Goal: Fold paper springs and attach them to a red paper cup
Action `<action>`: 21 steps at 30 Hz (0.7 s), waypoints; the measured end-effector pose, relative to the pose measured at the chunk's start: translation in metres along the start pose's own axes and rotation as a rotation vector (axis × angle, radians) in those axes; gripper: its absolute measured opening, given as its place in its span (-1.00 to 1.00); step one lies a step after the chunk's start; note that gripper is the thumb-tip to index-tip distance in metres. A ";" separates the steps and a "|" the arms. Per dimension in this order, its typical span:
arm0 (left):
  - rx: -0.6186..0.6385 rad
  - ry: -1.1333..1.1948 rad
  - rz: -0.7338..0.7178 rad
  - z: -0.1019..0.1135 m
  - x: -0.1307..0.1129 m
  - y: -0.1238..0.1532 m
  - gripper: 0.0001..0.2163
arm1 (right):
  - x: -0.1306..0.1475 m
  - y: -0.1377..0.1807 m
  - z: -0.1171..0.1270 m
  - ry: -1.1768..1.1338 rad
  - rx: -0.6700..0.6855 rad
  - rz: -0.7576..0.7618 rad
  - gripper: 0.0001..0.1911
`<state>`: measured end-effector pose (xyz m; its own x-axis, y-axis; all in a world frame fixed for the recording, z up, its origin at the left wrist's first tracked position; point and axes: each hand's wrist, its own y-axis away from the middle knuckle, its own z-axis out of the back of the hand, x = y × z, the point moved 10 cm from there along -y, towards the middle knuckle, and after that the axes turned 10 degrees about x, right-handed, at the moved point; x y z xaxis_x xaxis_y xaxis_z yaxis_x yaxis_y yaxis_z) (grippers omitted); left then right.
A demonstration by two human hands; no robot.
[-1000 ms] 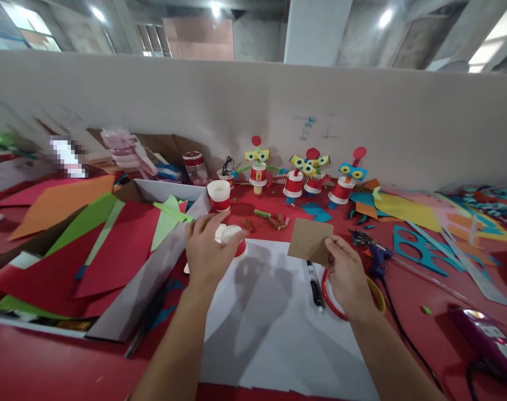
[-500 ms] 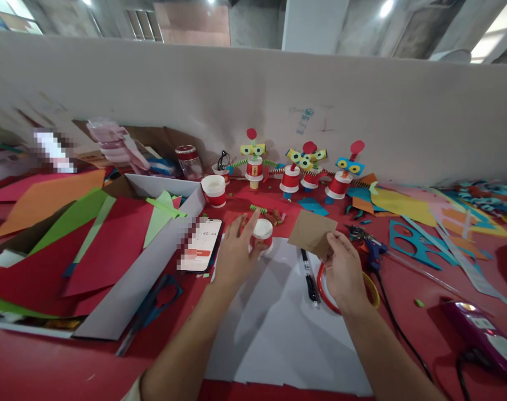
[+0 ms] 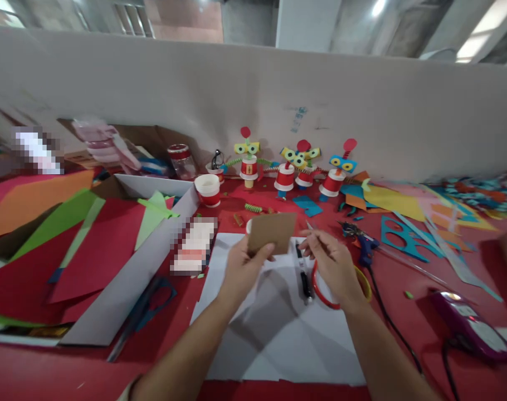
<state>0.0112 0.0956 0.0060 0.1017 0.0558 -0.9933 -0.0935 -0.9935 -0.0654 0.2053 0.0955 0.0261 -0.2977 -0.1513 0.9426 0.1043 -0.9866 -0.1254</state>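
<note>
My left hand point(image 3: 242, 271) is closed on the lower edge of a brown cardboard piece point(image 3: 272, 231) and holds it upright over the white sheet point(image 3: 278, 334). A small red and white paper cup point(image 3: 248, 225) peeks out behind the card's left edge. My right hand point(image 3: 336, 266) hovers just right of the card with thumb and forefinger pinched together; a thin tip shows above them, but I cannot name what it is. Under that hand lie a black pen point(image 3: 305, 277) and a red ring point(image 3: 320, 291) with a yellow ring point(image 3: 365, 281).
A phone point(image 3: 194, 245) and scissors point(image 3: 147, 303) lie left of the sheet, beside a box of coloured paper point(image 3: 111, 239). Paper-cup figures point(image 3: 284, 177) stand along the wall, with another cup point(image 3: 207, 189) near them. A glue gun point(image 3: 366, 245) and purple device point(image 3: 466, 326) sit right.
The brown card passed from my right hand to my left, which let go of the small cup. My right hand now pinches beside the card. The view shifted slightly right.
</note>
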 end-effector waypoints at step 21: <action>-0.022 0.520 0.090 0.033 0.003 -0.013 -0.70 | -0.052 0.059 0.074 0.210 -0.211 -0.281 -0.39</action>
<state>-0.0194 0.1119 0.0004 0.5727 -0.0809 -0.8157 -0.1045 -0.9942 0.0253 0.2974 0.0498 -0.0070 -0.4763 0.1382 0.8683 -0.1988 -0.9789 0.0467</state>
